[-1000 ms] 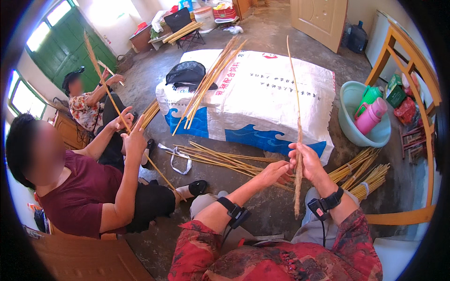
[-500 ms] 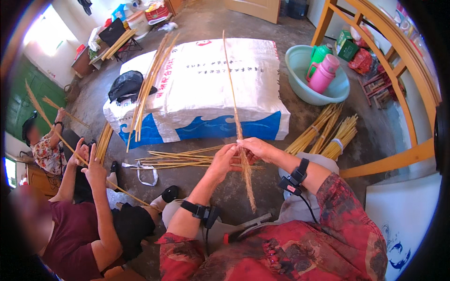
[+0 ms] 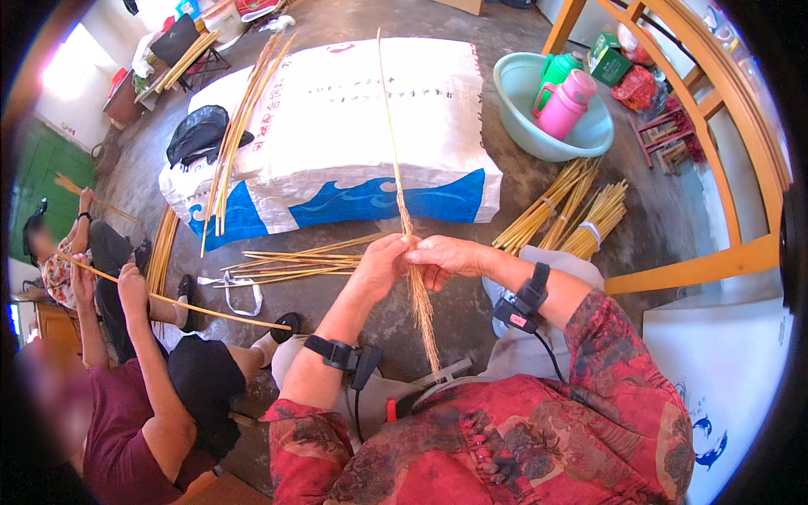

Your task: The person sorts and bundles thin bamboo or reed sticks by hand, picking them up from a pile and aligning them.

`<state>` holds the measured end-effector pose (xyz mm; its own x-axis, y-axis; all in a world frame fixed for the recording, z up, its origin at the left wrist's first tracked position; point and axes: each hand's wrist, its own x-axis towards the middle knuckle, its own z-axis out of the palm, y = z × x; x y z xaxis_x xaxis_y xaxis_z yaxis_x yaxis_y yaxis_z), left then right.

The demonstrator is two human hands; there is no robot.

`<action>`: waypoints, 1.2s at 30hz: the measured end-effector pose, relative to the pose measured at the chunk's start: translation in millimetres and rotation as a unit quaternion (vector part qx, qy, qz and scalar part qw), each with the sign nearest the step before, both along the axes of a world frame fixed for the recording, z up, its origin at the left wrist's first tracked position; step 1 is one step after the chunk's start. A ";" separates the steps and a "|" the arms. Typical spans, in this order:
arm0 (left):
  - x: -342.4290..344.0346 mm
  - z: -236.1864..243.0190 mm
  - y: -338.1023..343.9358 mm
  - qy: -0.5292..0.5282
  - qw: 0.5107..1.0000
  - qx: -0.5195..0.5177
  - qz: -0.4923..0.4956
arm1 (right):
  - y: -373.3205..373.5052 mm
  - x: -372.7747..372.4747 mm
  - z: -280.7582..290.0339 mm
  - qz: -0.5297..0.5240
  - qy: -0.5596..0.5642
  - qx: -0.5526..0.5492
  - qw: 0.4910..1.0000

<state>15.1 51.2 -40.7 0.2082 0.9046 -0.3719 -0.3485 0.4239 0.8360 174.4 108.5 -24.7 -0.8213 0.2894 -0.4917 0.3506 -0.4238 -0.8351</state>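
One aqua basin [image 3: 539, 145] is holding two flasks: green flask [image 3: 552, 77], pink flask [image 3: 564, 107]. Left hand [image 3: 380, 266] and right hand [image 3: 450, 255], both narrowed, are pinching one feathery stalk [image 3: 419, 303].

You face a white sheet [image 3: 353, 143] printed with large red characters [image 3: 268, 109] down its left part, smaller black characters [image 3: 337, 98] across its upper middle, and a red emblem [image 3: 341, 47] near its far edge.

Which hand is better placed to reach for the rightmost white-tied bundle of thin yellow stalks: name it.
The right hand, probably: it is nearer that bundle, its forearm on that side. The left hand is farther across. Both hold one slender, tan plant stalk with a frayed end.
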 end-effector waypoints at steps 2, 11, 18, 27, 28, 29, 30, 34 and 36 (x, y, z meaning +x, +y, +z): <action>-0.4 -1.0 1.0 -0.035 0.999 -0.005 0.000 | 3.3 0.6 2.3 0.021 -0.025 0.016 0.999; -0.8 17.3 0.6 -0.100 0.994 -0.043 -0.004 | 34.0 12.3 9.9 -0.146 -0.022 0.147 0.978; 6.0 34.8 -4.7 -0.186 0.982 -0.009 -0.032 | 31.4 -0.7 11.9 -0.238 0.094 -0.045 0.966; 17.1 44.7 -12.9 -0.117 0.990 0.061 -0.047 | 39.4 -6.7 41.6 -0.281 0.246 0.061 0.926; 15.7 41.6 -13.9 -0.117 0.990 0.062 -0.045 | 39.7 -7.6 43.2 -0.281 0.238 0.082 0.926; 16.6 39.3 -14.5 -0.089 0.994 0.065 -0.012 | 41.2 -6.4 42.1 -0.283 0.237 0.083 0.926; 17.1 37.6 -14.9 -0.060 0.996 0.068 0.021 | 43.3 -5.5 40.1 -0.277 0.236 0.089 0.927; 14.0 35.3 -11.9 -0.053 0.996 0.069 0.034 | 41.9 -8.2 37.1 -0.273 0.211 0.085 0.935; 16.3 41.6 -11.2 -0.040 0.996 0.069 0.043 | 40.2 -10.4 37.0 -0.271 0.201 0.092 0.937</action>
<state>31.4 40.0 0.9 0.1525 0.9617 -0.2277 -0.4463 0.2726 0.8524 164.0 148.6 12.3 -0.6367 0.7675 -0.0741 -0.2336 -0.2836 -0.9300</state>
